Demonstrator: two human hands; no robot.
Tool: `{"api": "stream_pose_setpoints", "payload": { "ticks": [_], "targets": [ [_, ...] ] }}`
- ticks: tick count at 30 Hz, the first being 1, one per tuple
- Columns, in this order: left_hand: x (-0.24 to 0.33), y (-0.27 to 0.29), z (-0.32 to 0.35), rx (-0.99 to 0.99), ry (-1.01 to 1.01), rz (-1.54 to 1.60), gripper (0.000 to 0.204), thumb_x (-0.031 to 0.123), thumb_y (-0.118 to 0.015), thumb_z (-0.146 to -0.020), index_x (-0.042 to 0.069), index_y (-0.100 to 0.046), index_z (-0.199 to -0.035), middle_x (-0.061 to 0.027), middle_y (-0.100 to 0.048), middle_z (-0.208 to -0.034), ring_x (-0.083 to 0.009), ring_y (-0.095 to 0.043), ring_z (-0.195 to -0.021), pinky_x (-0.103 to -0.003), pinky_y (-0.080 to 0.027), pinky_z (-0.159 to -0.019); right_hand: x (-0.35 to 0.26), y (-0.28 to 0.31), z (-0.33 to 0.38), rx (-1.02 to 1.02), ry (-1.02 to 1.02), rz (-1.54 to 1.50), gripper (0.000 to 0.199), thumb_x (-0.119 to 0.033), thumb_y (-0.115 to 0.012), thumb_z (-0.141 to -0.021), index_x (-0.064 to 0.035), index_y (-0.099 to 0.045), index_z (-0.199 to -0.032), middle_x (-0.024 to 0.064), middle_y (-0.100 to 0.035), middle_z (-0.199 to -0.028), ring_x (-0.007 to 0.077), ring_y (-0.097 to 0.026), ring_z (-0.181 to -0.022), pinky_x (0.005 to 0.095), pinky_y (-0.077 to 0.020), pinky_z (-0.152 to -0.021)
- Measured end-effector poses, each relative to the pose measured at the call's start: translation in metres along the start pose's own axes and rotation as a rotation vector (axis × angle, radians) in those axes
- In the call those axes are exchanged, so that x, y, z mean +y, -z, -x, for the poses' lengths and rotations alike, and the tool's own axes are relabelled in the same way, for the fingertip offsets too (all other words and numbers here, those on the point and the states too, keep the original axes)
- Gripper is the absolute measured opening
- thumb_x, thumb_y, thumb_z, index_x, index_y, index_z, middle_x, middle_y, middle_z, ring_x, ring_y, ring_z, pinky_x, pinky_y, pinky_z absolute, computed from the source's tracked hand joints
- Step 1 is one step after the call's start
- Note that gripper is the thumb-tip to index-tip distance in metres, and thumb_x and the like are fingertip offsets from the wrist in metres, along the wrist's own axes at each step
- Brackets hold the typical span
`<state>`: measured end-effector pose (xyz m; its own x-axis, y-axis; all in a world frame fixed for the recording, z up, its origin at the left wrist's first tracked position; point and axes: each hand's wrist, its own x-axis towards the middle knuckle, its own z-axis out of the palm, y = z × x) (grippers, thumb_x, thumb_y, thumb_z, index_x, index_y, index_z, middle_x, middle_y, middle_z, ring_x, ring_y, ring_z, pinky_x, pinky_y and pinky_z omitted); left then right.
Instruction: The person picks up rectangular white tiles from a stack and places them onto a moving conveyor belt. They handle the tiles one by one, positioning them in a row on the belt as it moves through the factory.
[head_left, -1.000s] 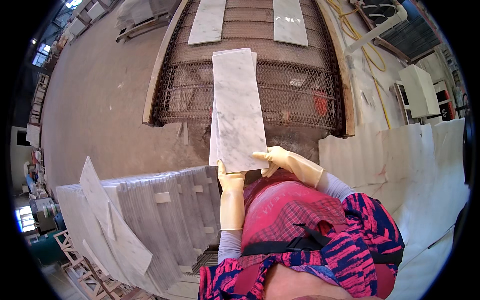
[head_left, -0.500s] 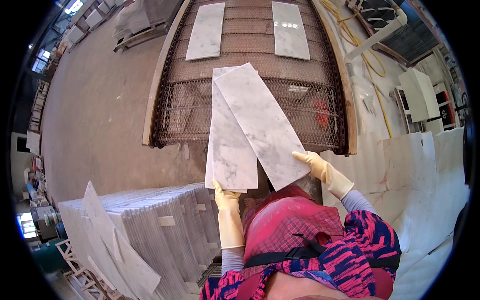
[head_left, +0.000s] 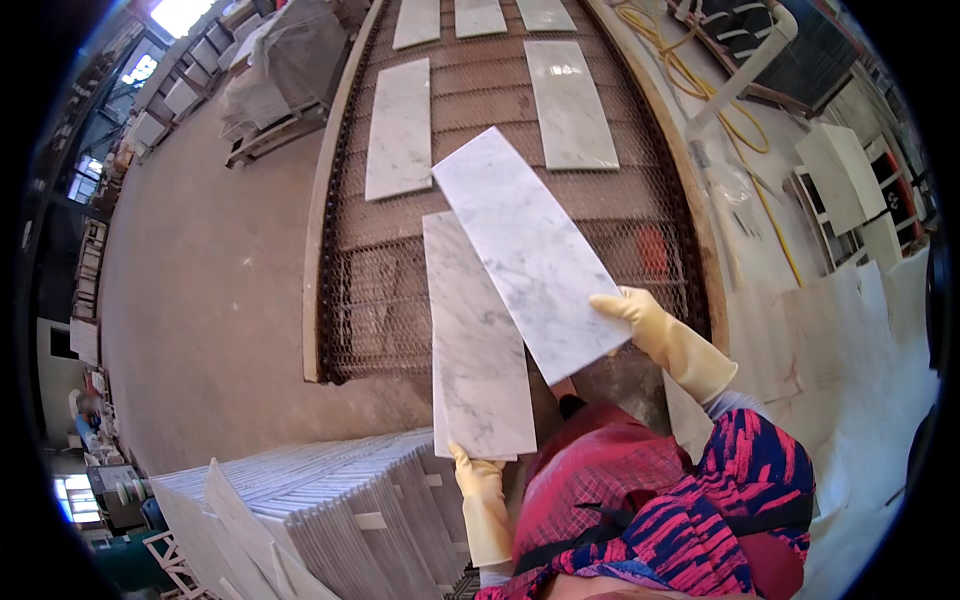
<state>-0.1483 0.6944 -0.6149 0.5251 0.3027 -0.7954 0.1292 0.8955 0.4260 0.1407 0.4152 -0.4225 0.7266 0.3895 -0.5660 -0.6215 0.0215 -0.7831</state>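
My right hand [head_left: 668, 335], in a cream rubber glove, grips the near right corner of a white, grey-veined marble tile [head_left: 535, 255]. This long tile slants up and left over the mesh conveyor belt [head_left: 375, 285], its far corner nearest a tile lying there. Lower and to the left, my gloved left hand [head_left: 482, 500] is closed on the near edge of a second marble tile [head_left: 478, 350]. A thin strip of another slab shows beneath that one, along its left side. The right-hand tile overlaps the upper part of the left-hand tile. Fingers under both are hidden.
Several marble tiles lie on the belt, including one at left [head_left: 398, 130] and one at right [head_left: 572, 105]. A stack of upright slabs [head_left: 350, 500] stands at lower left. A yellow hose [head_left: 740, 130] runs right of the conveyor; a wrapped pallet [head_left: 285, 75] stands far left.
The right-hand tile has shifted up relative to the left-hand tile, uncovering more of it. My left hand sits lower in view. More of the belt and its far tiles show.
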Motion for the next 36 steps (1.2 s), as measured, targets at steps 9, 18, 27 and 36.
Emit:
{"api": "stream_pose_setpoints", "payload": {
  "ticks": [9, 18, 27, 36],
  "targets": [
    [0.001, 0.002, 0.006, 0.037, 0.007, -0.013, 0.072, 0.061, -0.049, -0.102, 0.007, -0.043, -0.149, -0.0158, -0.055, -0.143, -0.0385, -0.059, -0.120, -0.059, -0.054, -0.096, -0.097, 0.004, -0.233, 0.076, 0.267, -0.055, 0.039, -0.025, -0.073, -0.094, 0.0077, -0.064, -0.112, 0.0195, -0.073, -0.098, 0.0274, -0.073, -0.071, 0.0359, -0.0588, -0.051],
    [-0.001, 0.007, 0.000, 0.052, 0.008, -0.011, 0.072, 0.060, -0.049, -0.102, 0.007, -0.042, -0.150, -0.0145, -0.053, -0.146, -0.0373, -0.058, -0.123, -0.055, -0.053, -0.098, -0.104, -0.001, -0.392, 0.140, 0.295, -0.396, 0.039, -0.019, -0.077, -0.091, 0.0077, -0.064, -0.116, 0.0219, -0.072, -0.103, 0.0339, -0.074, -0.080, 0.0449, -0.0626, -0.057],
    [0.003, -0.013, 0.007, -0.003, -0.009, 0.003, 0.067, 0.058, -0.044, -0.105, 0.009, -0.042, -0.151, -0.0123, -0.053, -0.146, -0.0355, -0.059, -0.124, -0.053, -0.054, -0.097, -0.096, 0.015, -0.412, 0.620, 0.168, 0.346, 0.062, -0.043, -0.069, -0.093, 0.0036, -0.061, -0.133, 0.0195, -0.069, -0.128, 0.0348, -0.061, -0.125, 0.0445, -0.0437, -0.108],
    [0.004, -0.021, 0.011, -0.027, -0.149, -0.212, 0.061, 0.056, -0.034, -0.108, 0.016, -0.040, -0.154, -0.0124, -0.052, -0.147, -0.0341, -0.057, -0.126, -0.053, -0.055, -0.094, -0.108, 0.024, -0.362, 0.348, 0.673, 0.585, 0.053, -0.043, -0.066, -0.096, -0.0085, -0.063, -0.136, 0.0164, -0.068, -0.132, 0.0294, -0.061, -0.126, 0.0366, -0.0466, -0.106]
  ]
}}
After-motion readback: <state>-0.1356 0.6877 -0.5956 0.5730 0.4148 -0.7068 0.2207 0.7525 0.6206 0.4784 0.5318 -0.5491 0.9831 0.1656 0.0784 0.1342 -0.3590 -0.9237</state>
